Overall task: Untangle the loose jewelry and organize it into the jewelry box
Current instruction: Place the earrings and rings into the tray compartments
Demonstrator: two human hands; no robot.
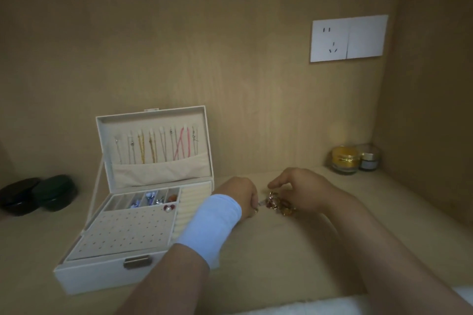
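A cream jewelry box stands open on the left of the wooden shelf. Several necklaces hang inside its raised lid. Small earrings lie in its back compartments, and a red and pearl piece sits on the perforated stud panel. To the right of the box lies a tangled heap of gold and red jewelry. My left hand, with a white band on the wrist, pinches one end of the heap. My right hand arches over it, fingers curled onto the tangle.
Two dark round cases sit at the far left. A gold-lidded jar and a smaller grey jar stand in the back right corner. A white wall socket is mounted above. The cabinet's right wall stands close by.
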